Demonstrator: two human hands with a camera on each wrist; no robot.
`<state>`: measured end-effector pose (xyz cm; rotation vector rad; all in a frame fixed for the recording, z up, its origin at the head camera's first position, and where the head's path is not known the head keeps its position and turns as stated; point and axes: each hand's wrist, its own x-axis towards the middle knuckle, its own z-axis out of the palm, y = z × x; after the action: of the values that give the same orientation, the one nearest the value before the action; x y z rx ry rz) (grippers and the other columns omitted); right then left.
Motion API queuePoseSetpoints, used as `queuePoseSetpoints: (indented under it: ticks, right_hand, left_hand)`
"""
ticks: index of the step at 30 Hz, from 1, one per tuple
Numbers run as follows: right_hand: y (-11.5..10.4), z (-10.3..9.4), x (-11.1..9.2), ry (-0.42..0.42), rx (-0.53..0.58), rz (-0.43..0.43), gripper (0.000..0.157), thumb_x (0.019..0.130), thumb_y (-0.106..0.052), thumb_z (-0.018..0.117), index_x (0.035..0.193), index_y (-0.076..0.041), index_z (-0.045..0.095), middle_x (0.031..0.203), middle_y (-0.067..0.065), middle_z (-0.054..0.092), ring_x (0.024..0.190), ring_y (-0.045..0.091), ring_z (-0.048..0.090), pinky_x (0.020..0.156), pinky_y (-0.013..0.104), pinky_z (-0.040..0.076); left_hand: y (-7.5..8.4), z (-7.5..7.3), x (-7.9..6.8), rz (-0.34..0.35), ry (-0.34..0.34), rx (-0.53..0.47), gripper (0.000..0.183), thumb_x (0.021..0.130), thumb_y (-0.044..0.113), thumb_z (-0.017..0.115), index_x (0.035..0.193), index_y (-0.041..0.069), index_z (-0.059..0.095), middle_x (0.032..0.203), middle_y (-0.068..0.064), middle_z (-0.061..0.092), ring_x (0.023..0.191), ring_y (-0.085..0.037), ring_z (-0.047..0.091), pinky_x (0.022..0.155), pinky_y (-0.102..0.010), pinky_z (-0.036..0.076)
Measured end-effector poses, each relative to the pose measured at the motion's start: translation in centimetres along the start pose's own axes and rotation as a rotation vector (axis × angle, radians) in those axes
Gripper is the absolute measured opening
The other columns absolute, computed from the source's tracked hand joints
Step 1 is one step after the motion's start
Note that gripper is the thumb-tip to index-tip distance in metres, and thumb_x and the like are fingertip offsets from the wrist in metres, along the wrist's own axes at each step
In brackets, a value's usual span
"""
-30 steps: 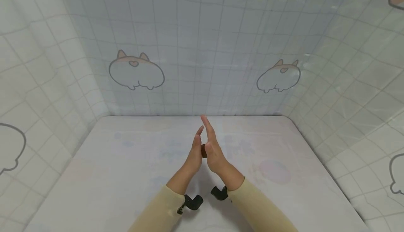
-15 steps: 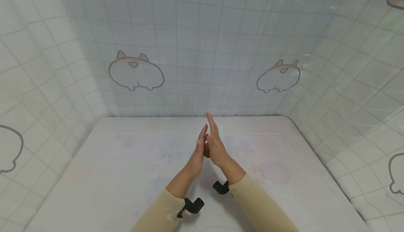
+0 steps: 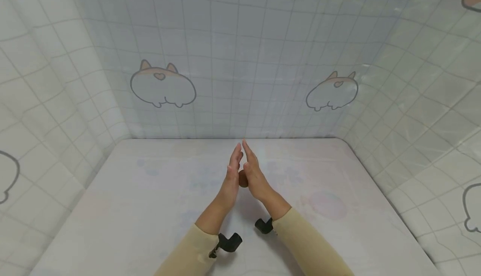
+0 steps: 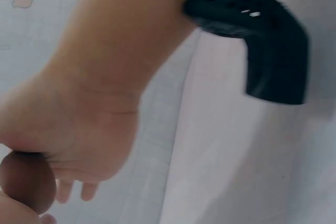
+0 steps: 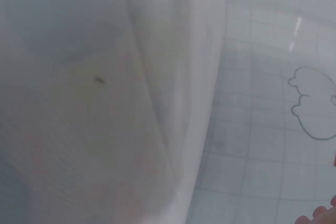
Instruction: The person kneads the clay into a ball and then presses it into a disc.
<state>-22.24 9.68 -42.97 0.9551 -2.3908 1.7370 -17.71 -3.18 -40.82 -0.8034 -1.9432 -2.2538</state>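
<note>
From above, left hand (image 3: pixel 230 175) and right hand (image 3: pixel 254 175) upright over the white table (image 3: pixel 124 209), straight fingers pressing a small brown ball (image 3: pixel 242 178) between the palms, left wrist view, ball (image 4: pixel 26 181) against the palm heel, right wrist view, perhaps fingertips at the corner, mostly blurred table.

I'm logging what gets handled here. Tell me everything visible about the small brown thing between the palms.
The brown lump is small, rounded, smooth and matte, perhaps clay or dough; its material is unclear. Only part of it shows. It sits pressed between the left hand and right hand, whose fingers are straight and point upward, held above the white table. The left wrist view shows it against the heel of the palm.
</note>
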Motion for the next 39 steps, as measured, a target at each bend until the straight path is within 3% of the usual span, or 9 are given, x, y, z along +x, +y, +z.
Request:
queuePoseSetpoints:
  ticks: [4,10,15,22,26,29,33,36,39]
  right_hand:
    - [0.3,0.5,-0.6,-0.026,0.004,0.005,0.086,0.092,-0.081,0.012,0.162,-0.031,-0.002,0.155,0.014,0.021,0.096,0.025,0.050,0.097,0.056,0.038]
    - [-0.4,1.3,-1.3,-0.069,-0.005,-0.088,0.094,0.089,-0.084,0.011,0.162,-0.028,-0.002,0.167,0.002,0.001,0.143,0.026,0.026,0.107,0.065,0.029]
    - [-1.4,2.0,-1.7,-0.115,0.043,-0.245,0.093,0.094,-0.078,0.012,0.161,-0.017,-0.006,0.165,0.007,0.003,0.104,0.017,0.048,0.087,0.041,0.048]
    - [-2.3,2.3,-1.7,-0.042,-0.007,-0.330,0.093,0.096,-0.076,0.008,0.161,-0.010,-0.002,0.167,0.009,0.001,0.153,0.029,0.003,0.114,0.065,0.012]
    - [-2.6,2.3,-1.6,-0.001,0.014,-0.350,0.095,0.097,-0.075,0.008,0.160,-0.005,0.000,0.167,0.014,0.003,0.153,0.031,0.004,0.116,0.061,0.011]
    - [-2.8,2.2,-1.5,0.044,0.005,-0.359,0.094,0.098,-0.072,0.008,0.159,-0.002,0.002,0.166,0.016,0.006,0.153,0.031,0.005,0.119,0.054,0.009]
    - [-3.1,1.8,-1.0,0.086,-0.017,-0.343,0.092,0.099,-0.072,0.007,0.160,-0.003,0.003,0.167,0.013,0.007,0.153,0.030,0.006,0.117,0.060,0.009]
    - [-3.2,1.3,-0.5,0.110,-0.024,-0.320,0.090,0.099,-0.072,0.007,0.161,-0.007,0.003,0.167,0.011,0.007,0.152,0.029,0.006,0.114,0.066,0.010]
    - [-3.0,0.7,0.0,0.134,-0.032,-0.295,0.089,0.099,-0.072,0.008,0.161,-0.010,0.003,0.167,0.010,0.007,0.152,0.029,0.007,0.113,0.067,0.011]
  left_hand:
    - [0.4,-0.3,0.2,0.028,0.042,0.011,0.093,0.093,0.081,0.012,0.162,0.019,-0.001,0.167,-0.004,-0.006,0.152,-0.031,-0.005,0.113,-0.068,-0.004]
    - [0.2,-0.7,0.5,0.019,0.134,0.086,0.091,0.093,0.080,0.010,0.162,0.021,0.004,0.167,0.002,0.000,0.152,-0.027,-0.001,0.112,-0.070,-0.002]
    - [-0.1,-0.9,0.8,-0.062,0.214,0.089,0.087,0.092,0.081,0.010,0.162,0.029,0.005,0.167,0.001,0.002,0.152,-0.027,0.003,0.111,-0.072,0.002]
    - [-0.4,-0.9,0.8,-0.165,0.230,0.098,0.082,0.095,0.077,0.006,0.162,0.030,0.002,0.167,-0.009,0.004,0.151,-0.034,0.011,0.111,-0.071,0.011]
    - [-1.0,-1.0,0.7,-0.257,0.189,0.091,0.078,0.096,0.075,0.003,0.162,0.033,0.002,0.163,-0.014,0.017,0.094,-0.027,0.061,0.085,-0.044,0.049]
    - [-1.5,-1.0,0.6,-0.332,0.147,0.102,0.074,0.098,0.071,0.000,0.162,0.033,0.006,0.113,-0.014,0.060,0.051,-0.017,0.038,0.056,-0.030,0.040]
    - [-1.8,-0.9,0.5,-0.370,0.124,0.170,0.073,0.100,0.065,-0.003,0.162,0.028,0.013,0.086,-0.021,0.059,0.072,-0.034,0.055,0.087,-0.045,0.046]
    - [-1.9,-0.7,0.5,-0.366,0.103,0.205,0.073,0.101,0.063,-0.003,0.162,0.027,0.015,0.142,-0.026,0.041,0.123,-0.043,0.047,0.110,-0.064,0.025]
    - [-1.8,-0.6,0.3,-0.362,0.061,0.204,0.073,0.101,0.065,-0.003,0.162,0.028,0.014,0.157,-0.021,0.027,0.145,-0.040,0.025,0.111,-0.071,0.015]
